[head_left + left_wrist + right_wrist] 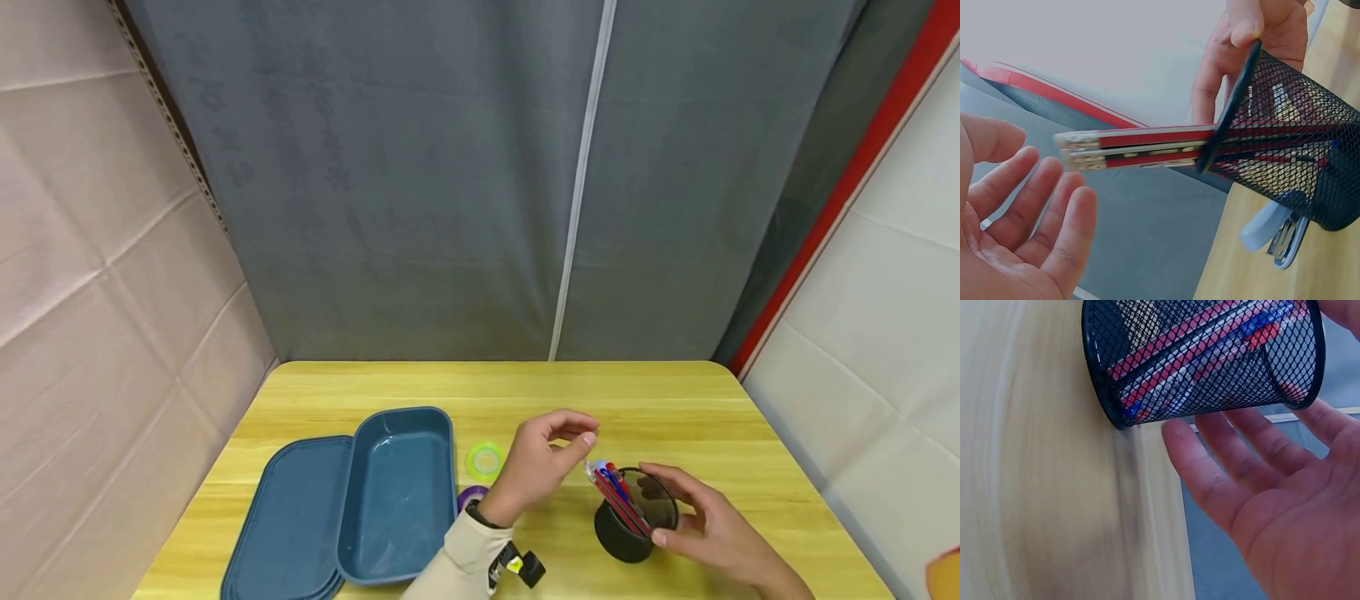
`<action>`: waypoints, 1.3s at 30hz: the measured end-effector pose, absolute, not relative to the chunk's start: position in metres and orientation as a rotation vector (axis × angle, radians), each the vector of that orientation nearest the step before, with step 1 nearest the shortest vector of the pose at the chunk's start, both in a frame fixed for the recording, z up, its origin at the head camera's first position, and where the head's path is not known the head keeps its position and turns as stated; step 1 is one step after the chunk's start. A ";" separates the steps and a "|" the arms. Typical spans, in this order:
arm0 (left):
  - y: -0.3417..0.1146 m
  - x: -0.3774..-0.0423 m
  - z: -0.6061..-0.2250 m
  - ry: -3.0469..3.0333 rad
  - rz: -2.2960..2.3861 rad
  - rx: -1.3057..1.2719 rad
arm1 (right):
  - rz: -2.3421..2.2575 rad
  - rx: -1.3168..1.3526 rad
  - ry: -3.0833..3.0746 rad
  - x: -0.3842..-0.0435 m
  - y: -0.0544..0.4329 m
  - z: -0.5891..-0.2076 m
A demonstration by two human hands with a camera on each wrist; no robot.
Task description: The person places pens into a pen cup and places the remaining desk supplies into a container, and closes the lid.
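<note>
A black mesh pen cup (621,543) stands at the right front of the table. My right hand (711,527) holds it near the rim, thumb on the near side and fingers on the far side. Red-and-black pencils (1154,136) with pale eraser ends stick out of the cup, beside blue and red pens (1264,334). My left hand (542,458) hovers by the pencil ends with its fingers loosely bent. Nothing lies between those fingers, and a gap separates the fingertips from the erasers in the left wrist view.
A blue plastic box (405,475) stands at the left, with its lid (296,508) beside it. A yellow-green tape roll (472,461) and a purple tape roll (469,497) lie right of the box. A light blue stapler (1266,226) sits near the cup.
</note>
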State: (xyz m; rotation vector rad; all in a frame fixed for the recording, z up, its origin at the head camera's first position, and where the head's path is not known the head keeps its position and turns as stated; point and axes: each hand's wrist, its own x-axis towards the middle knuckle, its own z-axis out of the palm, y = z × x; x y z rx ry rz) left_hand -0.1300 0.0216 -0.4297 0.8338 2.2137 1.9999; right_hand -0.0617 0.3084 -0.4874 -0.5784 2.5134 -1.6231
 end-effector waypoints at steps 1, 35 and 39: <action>0.018 -0.129 -0.429 2.217 2.000 0.821 | -1.608 -0.580 2.538 -0.061 0.308 -0.486; -0.114 -0.099 -0.419 2.449 1.982 0.386 | -1.860 -0.934 2.831 -0.054 0.214 -0.415; -0.130 -0.095 -0.421 2.462 1.955 0.340 | -1.853 -0.956 2.805 -0.055 0.196 -0.413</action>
